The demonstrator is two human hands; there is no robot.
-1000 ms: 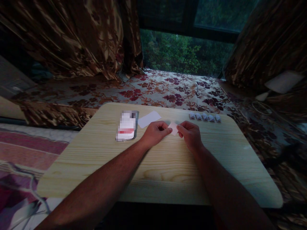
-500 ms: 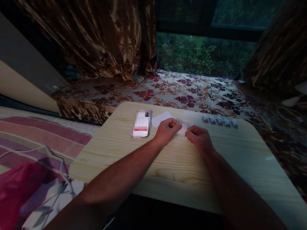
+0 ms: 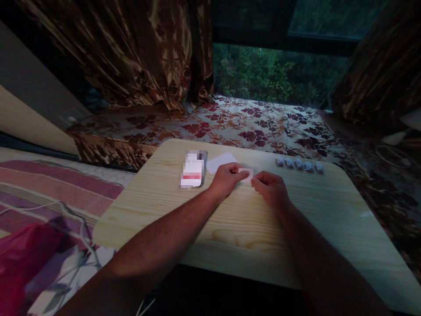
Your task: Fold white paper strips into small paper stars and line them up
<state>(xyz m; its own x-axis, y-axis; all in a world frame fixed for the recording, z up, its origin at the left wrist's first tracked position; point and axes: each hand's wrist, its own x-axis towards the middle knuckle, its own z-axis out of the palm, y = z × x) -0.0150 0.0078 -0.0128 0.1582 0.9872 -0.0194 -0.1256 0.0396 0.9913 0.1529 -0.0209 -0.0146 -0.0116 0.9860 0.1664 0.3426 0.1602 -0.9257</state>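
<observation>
A small piece of white paper [image 3: 245,174] is held up over the table between my two hands. My left hand [image 3: 227,180] pinches its left part, the thumb lying across the front of it. With thumb and fingertips closed, my right hand [image 3: 270,186] grips the paper's right edge. Behind my left hand a larger pale sheet of paper [image 3: 221,162] lies flat on the table. To the right, several small folded white paper pieces [image 3: 298,163] sit in a row near the far edge.
The light wooden table [image 3: 243,219] has rounded corners. A blurred-out box or phone-like item [image 3: 192,169] lies at its left. Beyond the table is a ledge with floral cloth [image 3: 256,127]. White cables [image 3: 82,228] rest on the striped bedding [image 3: 59,184] at left.
My left thumb now lies more across the paper, and more of the paper shows above it. My right hand keeps its pinch at the edge. The whole view has shifted slightly.
</observation>
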